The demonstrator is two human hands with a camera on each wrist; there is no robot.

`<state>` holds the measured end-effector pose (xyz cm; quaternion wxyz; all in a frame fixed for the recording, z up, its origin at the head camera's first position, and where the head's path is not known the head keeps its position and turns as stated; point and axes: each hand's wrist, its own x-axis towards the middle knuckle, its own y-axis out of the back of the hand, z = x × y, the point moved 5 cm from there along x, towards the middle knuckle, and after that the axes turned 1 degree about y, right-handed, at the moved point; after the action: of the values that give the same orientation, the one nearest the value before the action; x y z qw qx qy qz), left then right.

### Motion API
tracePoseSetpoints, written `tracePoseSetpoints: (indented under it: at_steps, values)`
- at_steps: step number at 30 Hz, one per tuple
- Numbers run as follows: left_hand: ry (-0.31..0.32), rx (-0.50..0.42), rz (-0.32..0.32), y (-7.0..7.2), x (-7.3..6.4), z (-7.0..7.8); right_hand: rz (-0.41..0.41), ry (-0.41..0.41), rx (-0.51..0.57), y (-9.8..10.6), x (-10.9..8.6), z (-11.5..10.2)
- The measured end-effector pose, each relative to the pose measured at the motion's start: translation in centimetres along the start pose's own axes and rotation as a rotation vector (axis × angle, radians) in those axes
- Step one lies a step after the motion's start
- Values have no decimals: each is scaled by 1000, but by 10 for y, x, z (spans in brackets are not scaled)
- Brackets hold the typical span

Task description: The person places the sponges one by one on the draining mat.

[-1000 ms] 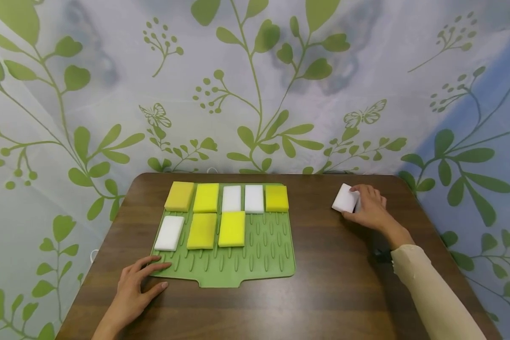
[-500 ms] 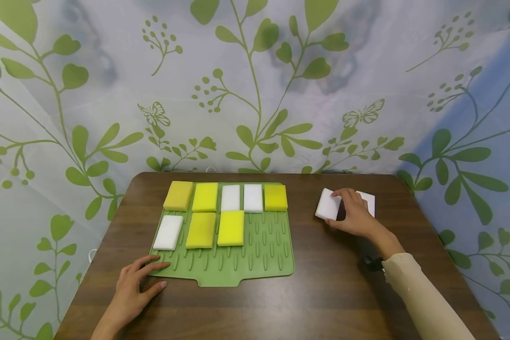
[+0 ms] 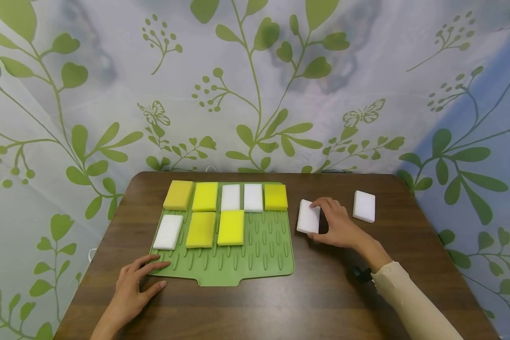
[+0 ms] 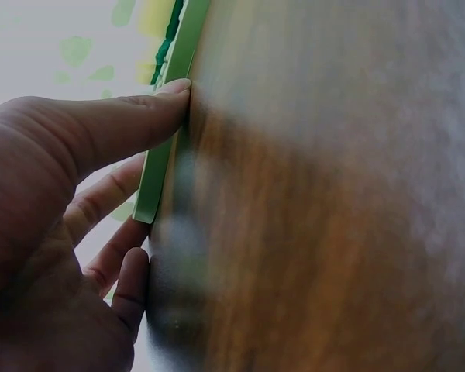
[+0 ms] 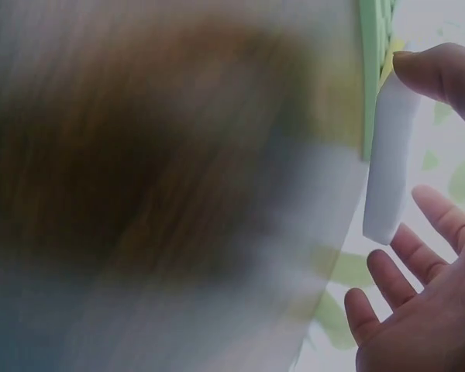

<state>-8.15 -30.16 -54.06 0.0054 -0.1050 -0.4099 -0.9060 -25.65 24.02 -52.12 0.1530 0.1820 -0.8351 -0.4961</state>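
My right hand pinches a white sponge between thumb and fingers, just right of the green ridged mat. In the right wrist view the sponge is seen edge-on and held off the table. My left hand rests at the mat's near left corner, fingertips on it and thumb near its front edge. Sponges lie on the mat in two rows. The back row holds yellow ones and two white ones; in front are a white one and two yellow ones.
Another white sponge lies on the brown wooden table at the far right. Behind the table hangs a cloth printed with green leaves.
My right hand has carried the white sponge leftward from the right side of the table toward the mat, uncovering the other white sponge behind. My left hand stays put.
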Motion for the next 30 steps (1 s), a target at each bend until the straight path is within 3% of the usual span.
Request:
tracePoseSetpoints:
  at_steps: [22,30]
  values:
    - [11,6,-1,0,-1,-1,-66,213,76,-32,15,-72]
    - [28,-1,-14,1,-1,0,-120,235,105,-47,27,-94]
